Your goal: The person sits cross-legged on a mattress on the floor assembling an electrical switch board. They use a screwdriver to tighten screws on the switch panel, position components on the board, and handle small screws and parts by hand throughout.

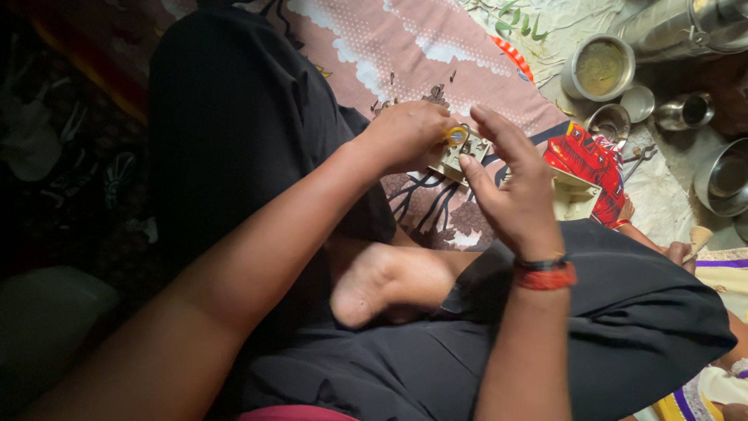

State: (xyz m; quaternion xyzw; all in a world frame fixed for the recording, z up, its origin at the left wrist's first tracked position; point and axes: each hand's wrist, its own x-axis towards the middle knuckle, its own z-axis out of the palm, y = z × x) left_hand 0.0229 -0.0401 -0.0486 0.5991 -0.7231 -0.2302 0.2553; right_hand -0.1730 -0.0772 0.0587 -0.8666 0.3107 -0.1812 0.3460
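Note:
My left hand (405,134) grips a small cream-coloured board (456,156) with metal parts and a yellow ring on it, holding it over the patterned cloth (405,47). My right hand (510,183) hovers just right of that board with its fingers spread and nothing in them. Behind the right hand lies a second cream-coloured plastic piece (575,195), partly hidden. A red and black thread band sits on my right wrist. My crossed legs in black cloth and a bare foot (382,284) fill the lower half of the view.
Steel vessels stand at the upper right: a bowl of yellowish food (598,68), a small cup (686,111), a ladle-like bowl (610,122), a larger pot (723,175). A red printed packet (588,160) lies beside them. Another person's hand (686,249) shows at the right edge.

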